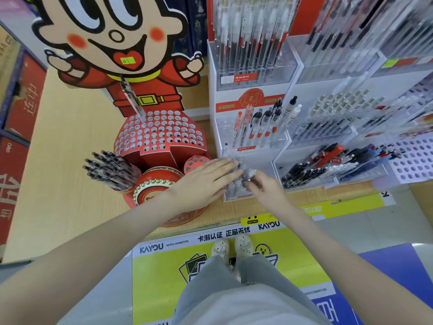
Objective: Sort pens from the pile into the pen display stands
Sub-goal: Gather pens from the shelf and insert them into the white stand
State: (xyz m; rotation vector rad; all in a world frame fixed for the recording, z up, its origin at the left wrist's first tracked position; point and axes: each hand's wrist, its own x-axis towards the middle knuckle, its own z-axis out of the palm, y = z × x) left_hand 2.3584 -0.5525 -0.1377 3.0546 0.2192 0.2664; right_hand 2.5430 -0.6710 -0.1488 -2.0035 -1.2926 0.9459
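Note:
My left hand (203,181) lies flat with straight fingers over the clear pens (236,181) in the lowest front compartment of the white tiered pen stand (250,102). My right hand (264,186) pinches the ends of clear pens in that same compartment, fingers curled; the pens are mostly hidden by both hands. To the left stands a red round stand (154,134) with many holes, holding one clear pen (132,99) upright. A bunch of black-tipped pens (110,170) leans out of its lower left cup.
A cartoon figure cut-out (117,43) rises behind the red stand. Further compartments to the right hold black, red and blue pens (328,163). A white perforated tray (412,160) lies at far right. The wooden shelf edge (234,216) runs below my hands, with my shoes (232,249) on the floor.

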